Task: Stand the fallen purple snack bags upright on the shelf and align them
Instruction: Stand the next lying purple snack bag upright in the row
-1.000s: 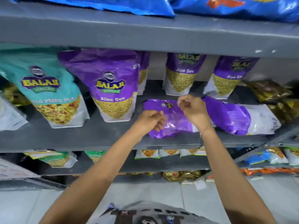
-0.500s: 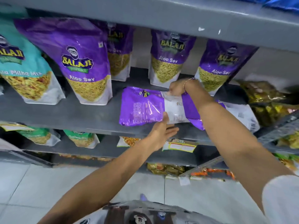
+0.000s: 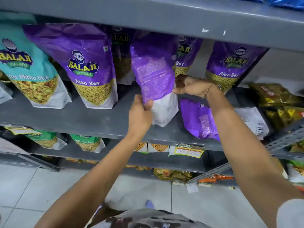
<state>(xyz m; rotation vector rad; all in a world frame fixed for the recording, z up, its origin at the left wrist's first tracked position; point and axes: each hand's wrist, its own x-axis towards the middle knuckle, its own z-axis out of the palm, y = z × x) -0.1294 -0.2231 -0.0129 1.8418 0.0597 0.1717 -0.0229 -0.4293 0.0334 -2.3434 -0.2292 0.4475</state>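
Purple bag stands upright near the front of the grey shelf, back panel facing out, white base on the shelf. Left hand wraps its grip around the bag's lower left edge; right hand pinches the bag's right side, bracelet at the wrist. Just right of it a second purple bag lies flat on the shelf, partly under the right forearm. Further back, Aloo Sev bags stand upright in a row, with a teal bag at the left
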